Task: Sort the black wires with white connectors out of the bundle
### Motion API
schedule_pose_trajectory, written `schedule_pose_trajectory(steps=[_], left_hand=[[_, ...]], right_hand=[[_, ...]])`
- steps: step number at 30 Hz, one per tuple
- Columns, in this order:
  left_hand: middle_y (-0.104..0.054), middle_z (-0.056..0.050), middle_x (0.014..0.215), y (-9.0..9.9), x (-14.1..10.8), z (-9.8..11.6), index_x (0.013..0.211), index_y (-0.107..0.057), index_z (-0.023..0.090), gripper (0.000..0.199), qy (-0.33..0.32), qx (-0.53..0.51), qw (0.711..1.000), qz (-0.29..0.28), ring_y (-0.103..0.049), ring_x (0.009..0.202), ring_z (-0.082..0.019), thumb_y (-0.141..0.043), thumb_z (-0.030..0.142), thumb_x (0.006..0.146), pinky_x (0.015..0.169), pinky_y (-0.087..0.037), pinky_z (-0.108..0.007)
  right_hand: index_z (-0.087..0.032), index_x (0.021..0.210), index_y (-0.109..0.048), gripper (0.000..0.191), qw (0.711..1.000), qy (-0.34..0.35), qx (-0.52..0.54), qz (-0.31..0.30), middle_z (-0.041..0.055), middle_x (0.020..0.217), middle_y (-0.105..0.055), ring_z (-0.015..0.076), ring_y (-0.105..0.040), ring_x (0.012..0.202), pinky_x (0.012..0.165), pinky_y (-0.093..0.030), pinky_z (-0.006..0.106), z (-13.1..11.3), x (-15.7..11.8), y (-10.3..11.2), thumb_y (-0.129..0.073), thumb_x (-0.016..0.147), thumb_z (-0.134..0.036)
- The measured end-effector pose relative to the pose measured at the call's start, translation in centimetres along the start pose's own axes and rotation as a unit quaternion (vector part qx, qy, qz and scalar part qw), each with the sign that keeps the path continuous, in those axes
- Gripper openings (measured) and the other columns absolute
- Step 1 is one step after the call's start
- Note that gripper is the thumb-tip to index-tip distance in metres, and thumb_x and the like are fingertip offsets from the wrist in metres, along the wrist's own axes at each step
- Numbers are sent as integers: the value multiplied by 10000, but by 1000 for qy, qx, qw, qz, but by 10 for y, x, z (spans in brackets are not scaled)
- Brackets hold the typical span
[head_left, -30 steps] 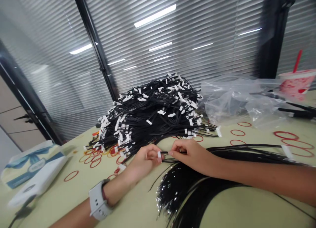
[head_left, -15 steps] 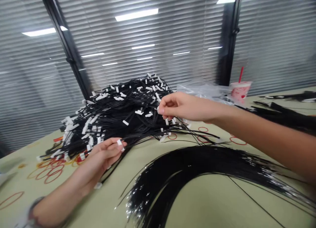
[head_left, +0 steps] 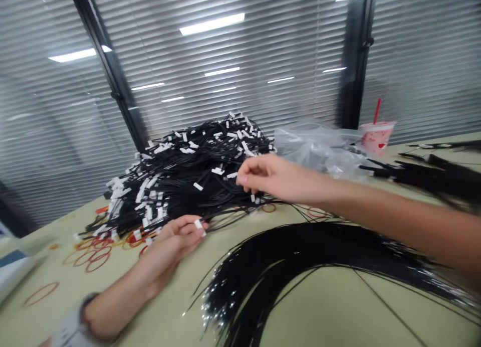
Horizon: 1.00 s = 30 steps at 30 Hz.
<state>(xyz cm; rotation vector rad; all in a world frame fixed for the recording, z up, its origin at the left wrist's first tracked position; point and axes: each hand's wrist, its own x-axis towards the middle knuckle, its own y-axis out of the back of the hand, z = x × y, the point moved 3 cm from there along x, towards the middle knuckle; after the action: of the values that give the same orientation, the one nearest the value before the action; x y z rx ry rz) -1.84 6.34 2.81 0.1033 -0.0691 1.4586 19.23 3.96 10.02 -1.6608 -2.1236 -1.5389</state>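
Note:
My left hand [head_left: 176,244] pinches a black cable by its white connector [head_left: 200,227], low in front of a big heap of black cables [head_left: 203,161] with white connectors. At the heap's right front edge is my right hand [head_left: 261,176], its fingers curled together at the tips; what they hold, if anything, is too small to make out. A long curved bundle of black wires [head_left: 300,241] with shiny ends lies on the table in front of both hands.
Red and yellow rubber bands [head_left: 93,251] lie at the left, near a blue and white object [head_left: 15,267]. Behind my right arm are clear plastic bags [head_left: 311,146], a pink cup [head_left: 377,136] with a red straw, and more black cables [head_left: 424,174]. Blinds stand behind.
The view has shifted, so most things appear further right. My right hand has come down and slightly left against the heap. My left hand still pinches a connector.

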Motion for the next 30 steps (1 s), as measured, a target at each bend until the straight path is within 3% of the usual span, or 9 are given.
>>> schedule_pose_trajectory(steps=[4, 8, 12, 30], left_hand=[[-645, -4, 823, -9, -4, -10, 857, -564, 153, 202, -15, 28, 997, -70, -579, 742, -64, -652, 117, 678, 674, -439, -134], [-631, -14, 818, -7, -1, -19, 853, -553, 141, 198, -12, 22, 996, -82, -554, 725, -62, -639, 110, 677, 681, -408, -161], [-621, -25, 809, -7, 1, -23, 830, -554, 129, 192, -1, 23, 997, -78, -536, 697, -66, -640, 98, 661, 678, -391, -185], [-590, -21, 781, -10, 2, -26, 846, -535, 108, 173, 3, 61, 994, -89, -506, 686, -62, -612, 88, 693, 664, -352, -195]], right_hand=[[-158, 718, -555, 178, 999, 8, -32, 13, -27, 597, -497, 49, -382, 513, 495, -288, 191, 16, -10, -58, -440, 811, -257], [-152, 693, -549, 183, 993, 47, -96, 42, -17, 613, -504, 62, -400, 541, 538, -292, 210, 34, -16, -86, -427, 810, -224], [-153, 711, -552, 188, 992, 43, -114, 14, -10, 621, -518, 73, -425, 557, 558, -307, 222, 44, -17, -91, -419, 813, -238], [-162, 732, -538, 144, 978, 123, -167, -31, -8, 727, -548, 80, -467, 675, 637, -340, 219, 48, -22, -98, -409, 797, -163]])
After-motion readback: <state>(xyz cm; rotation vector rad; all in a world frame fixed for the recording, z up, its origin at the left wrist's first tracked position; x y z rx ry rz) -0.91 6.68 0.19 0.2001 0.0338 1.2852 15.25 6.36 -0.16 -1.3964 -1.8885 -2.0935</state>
